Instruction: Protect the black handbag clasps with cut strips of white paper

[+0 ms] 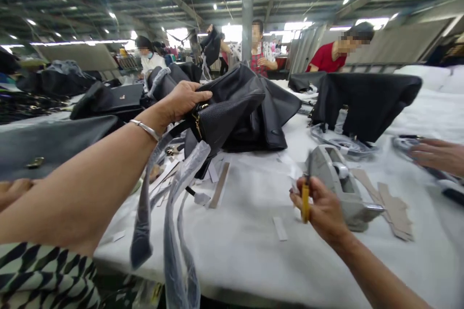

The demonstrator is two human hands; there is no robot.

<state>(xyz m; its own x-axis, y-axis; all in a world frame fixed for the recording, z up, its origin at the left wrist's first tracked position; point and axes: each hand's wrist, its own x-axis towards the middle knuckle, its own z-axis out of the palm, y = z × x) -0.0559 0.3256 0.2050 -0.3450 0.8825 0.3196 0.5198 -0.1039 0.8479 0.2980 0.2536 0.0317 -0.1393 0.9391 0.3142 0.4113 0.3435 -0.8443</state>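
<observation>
My left hand [186, 98] is closed on the upper edge of a black leather handbag [232, 116], beside its gold-coloured hardware. The bag is held tilted above the table. From it hang straps [174, 231] wrapped in clear plastic, their ends reaching past the table's near edge. My right hand [324, 210] is closed around yellow-handled scissors [305, 200], whose blades point up and are blurred. Just behind that hand stands a grey tape dispenser [339, 188]. The scissors and the bag are apart.
More black bags [366, 101] lie on the white table [246, 251], with paper strips [219, 186] and cardboard pieces [393, 210]. Another person's hand [440, 154] is at the right edge, and other fingers [16, 190] show at the left. Several people stand behind.
</observation>
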